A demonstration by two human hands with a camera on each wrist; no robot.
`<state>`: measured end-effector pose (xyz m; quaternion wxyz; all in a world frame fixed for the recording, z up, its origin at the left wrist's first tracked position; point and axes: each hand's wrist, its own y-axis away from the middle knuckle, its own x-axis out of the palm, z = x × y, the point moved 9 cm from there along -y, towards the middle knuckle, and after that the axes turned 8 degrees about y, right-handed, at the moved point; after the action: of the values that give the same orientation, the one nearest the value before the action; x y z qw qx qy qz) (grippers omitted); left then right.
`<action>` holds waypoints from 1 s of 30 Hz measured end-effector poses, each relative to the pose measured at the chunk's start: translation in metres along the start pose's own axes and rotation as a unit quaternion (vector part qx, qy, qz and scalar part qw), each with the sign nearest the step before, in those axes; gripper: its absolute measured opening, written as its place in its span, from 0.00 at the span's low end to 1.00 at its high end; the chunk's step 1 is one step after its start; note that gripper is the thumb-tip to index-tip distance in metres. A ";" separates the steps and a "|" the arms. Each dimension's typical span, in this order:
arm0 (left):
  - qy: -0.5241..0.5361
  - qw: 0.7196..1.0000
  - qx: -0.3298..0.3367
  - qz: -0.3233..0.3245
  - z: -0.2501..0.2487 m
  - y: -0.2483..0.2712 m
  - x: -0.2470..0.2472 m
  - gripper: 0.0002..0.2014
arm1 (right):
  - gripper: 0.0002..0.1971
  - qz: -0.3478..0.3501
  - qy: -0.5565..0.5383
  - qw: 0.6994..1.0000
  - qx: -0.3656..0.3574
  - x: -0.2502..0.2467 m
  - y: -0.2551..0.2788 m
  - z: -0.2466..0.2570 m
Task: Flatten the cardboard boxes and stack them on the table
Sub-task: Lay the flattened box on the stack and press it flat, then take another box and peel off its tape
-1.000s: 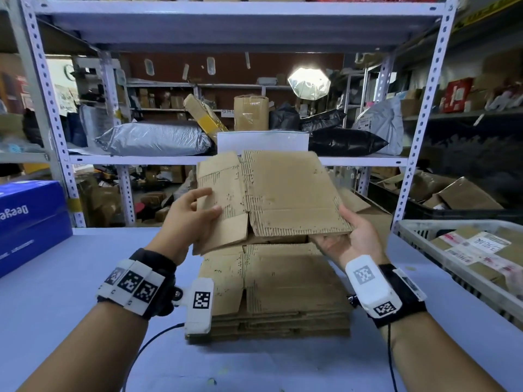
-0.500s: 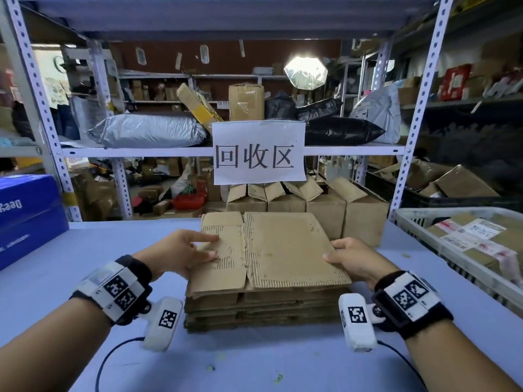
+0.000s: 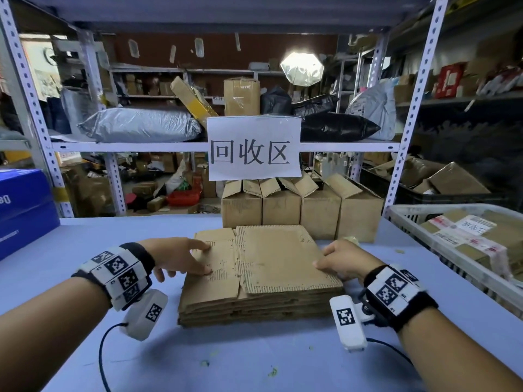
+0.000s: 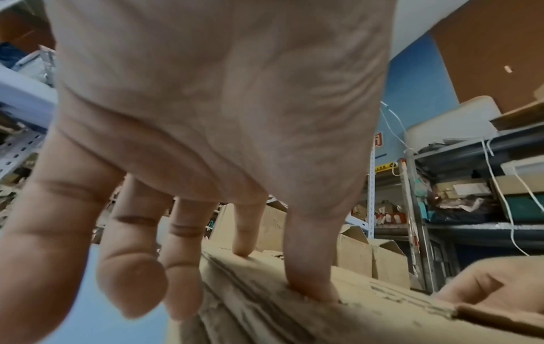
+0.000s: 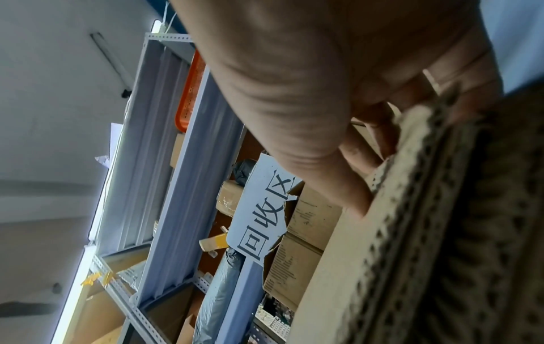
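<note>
Lowered since a second ago, when both hands held it tilted in the air, the top flattened box (image 3: 271, 258) now lies flat on the stack of flattened cardboard (image 3: 254, 309), which sits in the middle of the blue table (image 3: 70, 250), near the person.

On the stack's left edge the left hand (image 3: 178, 257) rests with straight, spread fingers; the left wrist view shows two fingertips (image 4: 312, 288) pressing into the top sheet while the other fingers hang just off the edge. At the right edge, the right hand (image 3: 343, 257) has its thumb on top of the sheet and its fingers (image 5: 374, 130) curled down against the corrugated side, so it grips that edge.

Just behind the stack, touching or nearly touching its far edge, stands a row of four open cardboard boxes (image 3: 300, 210) with their flaps raised; what they hold cannot be seen. A white paper sign (image 3: 254, 148) with three black characters hangs from the shelf rail above them.

At the table's right side a white plastic basket (image 3: 402, 213) holds taped parcels with printed labels. Farther back on the right, a black crate (image 3: 396, 193) holds loose cardboard pieces. A blue box (image 3: 22, 210) sits at the far left.
</note>
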<state>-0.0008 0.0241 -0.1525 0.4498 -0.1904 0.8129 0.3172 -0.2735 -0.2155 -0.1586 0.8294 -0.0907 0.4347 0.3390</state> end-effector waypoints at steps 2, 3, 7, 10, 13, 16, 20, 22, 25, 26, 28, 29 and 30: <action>0.000 1.000 -0.002 0.007 0.000 -0.002 -0.002 0.42 | 0.28 0.011 0.012 1.000 0.002 -0.003 0.002 0.005; -0.004 1.000 -0.002 0.012 -0.001 -0.003 -0.004 0.42 | 0.35 0.011 0.033 0.999 -0.006 -0.007 0.003 0.010; -0.042 0.999 0.009 0.000 -0.013 -0.006 -0.031 0.36 | 0.33 -0.008 0.088 0.993 -0.080 -0.029 0.005 0.054; -0.056 0.996 0.043 -0.052 -0.034 -0.008 -0.069 0.32 | 0.24 -0.038 0.054 0.989 -0.131 -0.051 0.006 0.099; -0.037 0.990 0.085 -0.108 -0.062 -0.012 -0.104 0.22 | 0.17 -0.039 0.056 0.983 -0.170 -0.065 -0.004 0.144; -0.009 0.981 0.117 -0.154 -0.089 -0.029 -0.127 0.18 | 0.16 -0.060 0.074 0.976 -0.197 -0.068 -0.027 0.185; 0.008 0.976 0.101 -0.192 -0.109 -0.066 -0.131 0.27 | 0.22 -0.076 0.167 0.961 -0.206 -0.046 -0.068 0.221; 0.004 0.978 0.090 -0.186 -0.112 -0.087 -0.124 0.31 | 0.21 -0.069 0.227 0.951 -0.200 -0.031 -0.091 0.228; 0.017 0.983 0.079 -0.165 -0.111 -0.112 -0.114 0.30 | 0.18 -0.057 0.306 0.934 -0.174 -0.014 -0.122 0.225; 0.029 0.982 0.081 -0.167 -0.110 -0.118 -0.112 0.29 | 0.17 -0.054 0.322 0.930 -0.170 -0.010 -0.130 0.223; 0.031 0.979 0.091 -0.178 -0.111 -0.123 -0.112 0.25 | 0.18 -0.062 0.339 0.924 -0.167 -0.009 -0.141 0.219; 0.016 0.979 0.099 -0.180 -0.112 -0.125 -0.111 0.20 | 0.18 -0.073 0.342 0.921 -0.169 -0.010 -0.143 0.218; -0.005 0.978 0.101 -0.181 -0.113 -0.127 -0.110 0.15 | 0.18 -0.084 0.345 0.919 -0.170 -0.011 -0.145 0.217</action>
<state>0.0631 -0.1431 -0.0575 0.5205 -0.2862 0.7909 0.1473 -0.0415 -0.2337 -0.0395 0.6255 -0.3778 0.6203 0.2849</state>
